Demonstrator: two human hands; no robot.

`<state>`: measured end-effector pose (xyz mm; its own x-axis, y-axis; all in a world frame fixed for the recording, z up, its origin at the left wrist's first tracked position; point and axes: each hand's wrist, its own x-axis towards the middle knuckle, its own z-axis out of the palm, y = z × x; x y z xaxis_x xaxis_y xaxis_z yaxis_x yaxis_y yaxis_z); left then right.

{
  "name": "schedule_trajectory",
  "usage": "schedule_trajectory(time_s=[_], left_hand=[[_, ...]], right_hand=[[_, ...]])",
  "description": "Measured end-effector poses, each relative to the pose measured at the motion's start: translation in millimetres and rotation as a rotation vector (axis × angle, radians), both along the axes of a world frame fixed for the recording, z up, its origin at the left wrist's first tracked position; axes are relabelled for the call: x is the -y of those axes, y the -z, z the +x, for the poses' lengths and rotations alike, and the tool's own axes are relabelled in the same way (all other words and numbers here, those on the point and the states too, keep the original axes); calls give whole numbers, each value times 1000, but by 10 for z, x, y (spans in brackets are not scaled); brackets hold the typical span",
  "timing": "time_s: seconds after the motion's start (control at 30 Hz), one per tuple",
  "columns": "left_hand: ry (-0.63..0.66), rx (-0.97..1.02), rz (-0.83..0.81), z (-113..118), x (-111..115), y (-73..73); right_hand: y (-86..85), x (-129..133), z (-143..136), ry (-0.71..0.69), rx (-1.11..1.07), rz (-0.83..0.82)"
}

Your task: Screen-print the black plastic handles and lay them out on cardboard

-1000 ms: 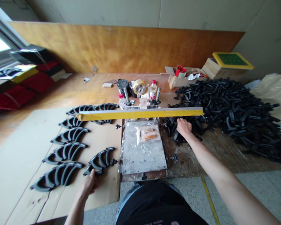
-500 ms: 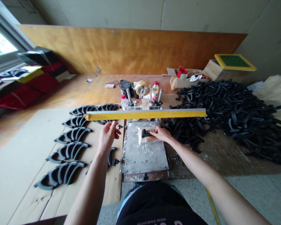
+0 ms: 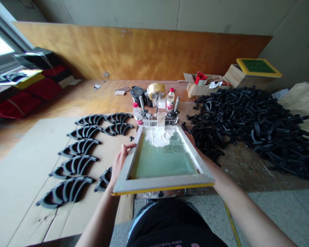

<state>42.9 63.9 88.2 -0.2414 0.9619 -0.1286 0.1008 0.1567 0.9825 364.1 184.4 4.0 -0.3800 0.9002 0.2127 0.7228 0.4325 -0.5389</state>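
A screen printing frame (image 3: 164,183) lies low over the work plate, its pale border around a greenish mesh. White paste (image 3: 158,138) is spread at the mesh's far end, below a light squeegee-like blade (image 3: 160,120). My left hand (image 3: 120,159) is closed at the frame's left side, fingers on its edge. Beyond the frame's right side is my right hand (image 3: 190,138), partly covered by the border; its fingers are hidden, so what it holds does not show. The plate and the black part on it are covered by the frame.
Rows of curved black parts (image 3: 78,161) lie on cardboard (image 3: 41,137) at left. A large heap of black parts (image 3: 257,127) covers the right side. Behind the frame stand a clamp post (image 3: 176,104), red-capped bottles (image 3: 170,99), a tape roll (image 3: 156,90) and a dark jar (image 3: 137,95).
The frame has swung down from nearly edge-on to lie over the plate, hiding the black part. My left hand has come down to its edge; my right hand has moved right and away.
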Motion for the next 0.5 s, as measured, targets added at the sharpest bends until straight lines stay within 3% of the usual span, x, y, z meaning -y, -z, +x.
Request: schedule_trajectory(time_s=[0.1, 0.17, 0.27, 0.37, 0.5], left_hand=[[66, -43, -123, -61, 185, 351], [73, -54, -183, -70, 212, 604], [53, -111, -216, -76, 176, 906], [54, -147, -223, -90, 149, 1058], [65, -145, -233, -111, 165, 1133]], right_hand=[[-148, -146, 196, 361, 26, 60], [-277, -254, 55, 444, 30, 188], [-437, -399, -428, 173, 73, 346], [-460, -425, -863, -41, 243, 259], [-376, -158, -938, -175, 386, 182]])
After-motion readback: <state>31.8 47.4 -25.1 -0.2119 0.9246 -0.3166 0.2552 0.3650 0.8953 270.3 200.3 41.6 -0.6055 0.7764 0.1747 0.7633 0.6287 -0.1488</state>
